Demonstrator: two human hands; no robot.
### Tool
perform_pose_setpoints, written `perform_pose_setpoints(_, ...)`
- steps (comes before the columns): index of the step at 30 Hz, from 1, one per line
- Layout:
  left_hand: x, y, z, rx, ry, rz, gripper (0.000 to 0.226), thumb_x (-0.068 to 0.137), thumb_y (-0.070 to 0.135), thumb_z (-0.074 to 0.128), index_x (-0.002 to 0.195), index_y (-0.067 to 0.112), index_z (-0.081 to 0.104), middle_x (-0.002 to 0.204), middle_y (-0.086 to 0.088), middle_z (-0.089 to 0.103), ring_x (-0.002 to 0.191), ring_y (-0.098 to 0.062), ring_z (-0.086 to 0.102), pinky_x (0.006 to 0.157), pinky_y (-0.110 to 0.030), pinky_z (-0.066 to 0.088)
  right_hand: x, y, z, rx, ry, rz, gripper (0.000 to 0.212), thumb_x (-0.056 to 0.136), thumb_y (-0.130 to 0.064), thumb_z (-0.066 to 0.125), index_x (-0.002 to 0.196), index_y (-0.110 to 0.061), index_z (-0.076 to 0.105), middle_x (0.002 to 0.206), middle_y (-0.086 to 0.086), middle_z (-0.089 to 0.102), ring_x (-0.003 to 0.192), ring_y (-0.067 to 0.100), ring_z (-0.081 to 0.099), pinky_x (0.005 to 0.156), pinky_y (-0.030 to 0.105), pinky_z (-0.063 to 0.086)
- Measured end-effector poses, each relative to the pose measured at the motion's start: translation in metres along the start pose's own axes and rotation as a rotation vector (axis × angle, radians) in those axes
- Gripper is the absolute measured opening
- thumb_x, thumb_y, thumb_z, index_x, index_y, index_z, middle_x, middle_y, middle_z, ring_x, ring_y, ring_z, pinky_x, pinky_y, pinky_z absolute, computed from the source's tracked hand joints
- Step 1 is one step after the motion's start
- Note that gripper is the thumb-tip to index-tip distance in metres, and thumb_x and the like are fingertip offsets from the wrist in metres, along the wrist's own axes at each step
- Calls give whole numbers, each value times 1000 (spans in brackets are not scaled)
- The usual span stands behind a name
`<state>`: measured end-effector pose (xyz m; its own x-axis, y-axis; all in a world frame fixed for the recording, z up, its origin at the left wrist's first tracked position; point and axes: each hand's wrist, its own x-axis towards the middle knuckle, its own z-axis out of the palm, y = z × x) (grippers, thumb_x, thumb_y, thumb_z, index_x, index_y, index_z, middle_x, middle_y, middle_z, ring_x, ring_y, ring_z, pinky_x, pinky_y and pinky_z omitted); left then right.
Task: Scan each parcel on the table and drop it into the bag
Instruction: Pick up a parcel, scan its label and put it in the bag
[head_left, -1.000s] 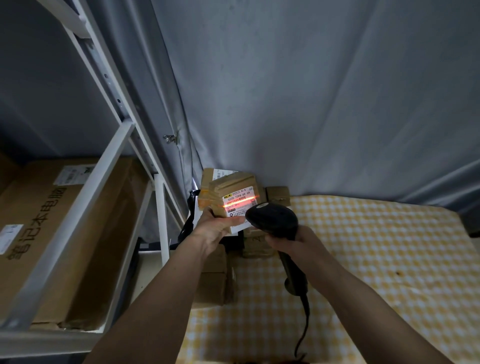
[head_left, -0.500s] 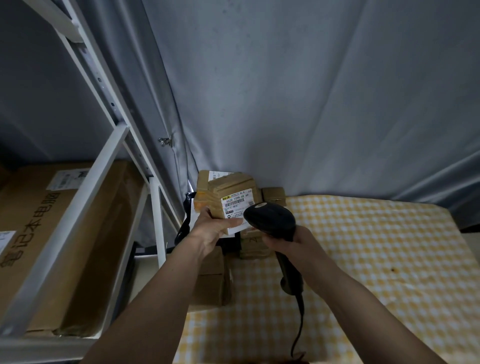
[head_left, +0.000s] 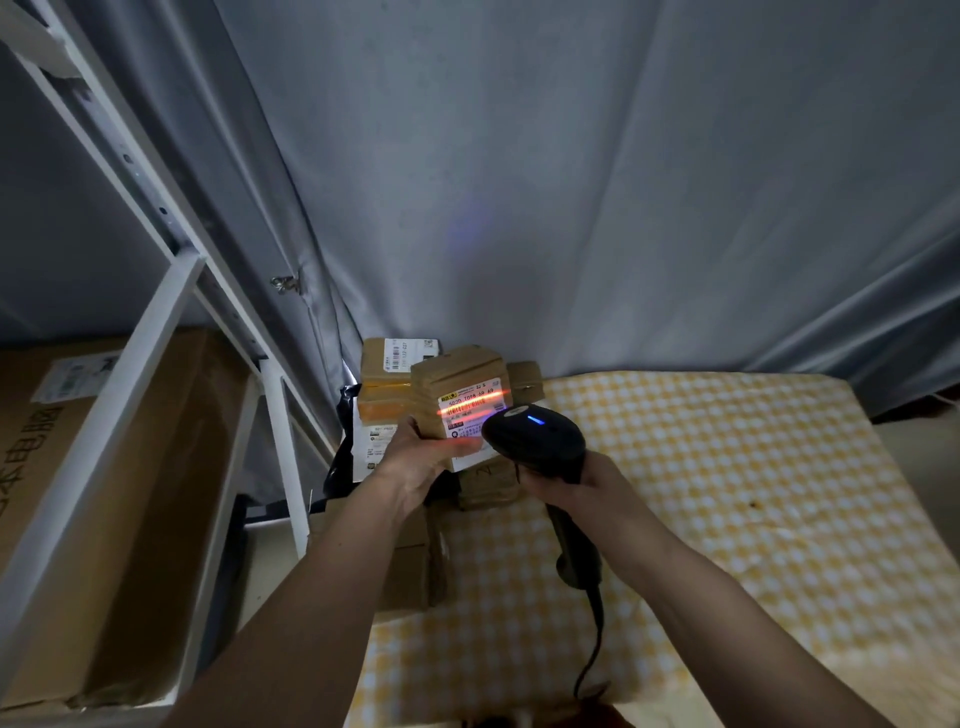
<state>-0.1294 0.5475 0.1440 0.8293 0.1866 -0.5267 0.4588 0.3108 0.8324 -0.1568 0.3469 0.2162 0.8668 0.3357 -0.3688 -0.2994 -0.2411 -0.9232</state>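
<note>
Far left of the held parcel: white metal shelving rack (head_left: 156, 322) with a large brown cardboard carton (head_left: 78, 493). Behind the parcel: stacked brown taped boxes (head_left: 387, 382). Left hand (head_left: 415, 460) curled round the small brown cardboard parcel (head_left: 460, 397), raised above the yellow-checked cloth surface (head_left: 727, 493), white label crossed by a red line. Right of the parcel: right hand (head_left: 576, 480) gripping the black corded barcode scanner (head_left: 535, 441), blue light lit.
</note>
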Motion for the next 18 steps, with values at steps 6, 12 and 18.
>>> perform_pose_setpoints(6,-7,-1,35,-68,-37,-124,38,71,13,81,105,16,65,102,-7,72,101,-23,66,93,-46,53,-14,5,-30,72,140,23,16,83,-10,70,95,-20,69,83,3,69,80,13,62,71,22,45)
perform_pose_setpoints(12,-14,-11,98,64,-121,-216,24,81,20,76,102,17,65,101,-9,72,99,-23,66,93,-47,53,-44,16,-86,249,357,86,17,85,-10,69,100,-16,67,80,-2,66,80,12,61,65,22,43)
perform_pose_setpoints(18,-27,-32,196,249,-270,-213,31,80,25,78,106,13,67,100,-9,73,97,-24,67,92,-42,54,-102,43,-162,309,559,91,6,84,-10,70,87,-15,67,73,-1,64,79,18,59,73,28,45)
